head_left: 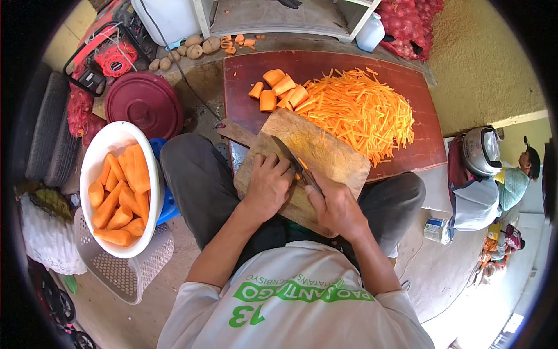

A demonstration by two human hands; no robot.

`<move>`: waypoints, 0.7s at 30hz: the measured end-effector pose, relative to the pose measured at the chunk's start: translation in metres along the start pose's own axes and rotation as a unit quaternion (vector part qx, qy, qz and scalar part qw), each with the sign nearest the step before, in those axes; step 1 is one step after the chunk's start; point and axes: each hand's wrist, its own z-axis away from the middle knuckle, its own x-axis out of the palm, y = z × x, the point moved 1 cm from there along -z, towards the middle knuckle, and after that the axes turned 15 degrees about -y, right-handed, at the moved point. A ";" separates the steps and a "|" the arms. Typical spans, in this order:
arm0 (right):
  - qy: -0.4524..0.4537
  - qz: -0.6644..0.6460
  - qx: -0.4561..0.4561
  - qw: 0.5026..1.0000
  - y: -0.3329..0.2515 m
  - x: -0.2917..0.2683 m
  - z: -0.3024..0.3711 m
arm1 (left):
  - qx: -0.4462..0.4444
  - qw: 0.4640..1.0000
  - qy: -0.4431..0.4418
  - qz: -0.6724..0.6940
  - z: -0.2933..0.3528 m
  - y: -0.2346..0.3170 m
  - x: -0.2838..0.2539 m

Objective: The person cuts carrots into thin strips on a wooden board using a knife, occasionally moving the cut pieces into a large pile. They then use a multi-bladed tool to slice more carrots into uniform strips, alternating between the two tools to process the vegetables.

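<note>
My right hand (338,208) grips a knife (283,150) by its handle, the blade pointing away and to the left over a worn wooden cutting board (343,152) across my lap. Close to the blade's left side, my left hand (269,183) presses curled fingertips on a carrot piece, mostly hidden by the fingers and knife. A thin carrot strip (302,163) lies along the blade's right side. Beyond the board, a large heap of carrot strips (363,110) and several peeled carrot chunks (283,85) rest on a dark red tabletop (247,68).
At my left, a white basin (87,174) of peeled carrots stands over a perforated grey basket (152,273). Behind it are a lidded maroon tub (144,104) and a red machine (115,58). Potatoes (195,51) lie beyond. Other people (514,183) are at far right.
</note>
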 end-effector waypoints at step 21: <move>-0.011 0.027 0.010 1.000 -0.003 0.015 0.009 | -0.012 0.999 0.014 0.036 0.007 -0.005 0.009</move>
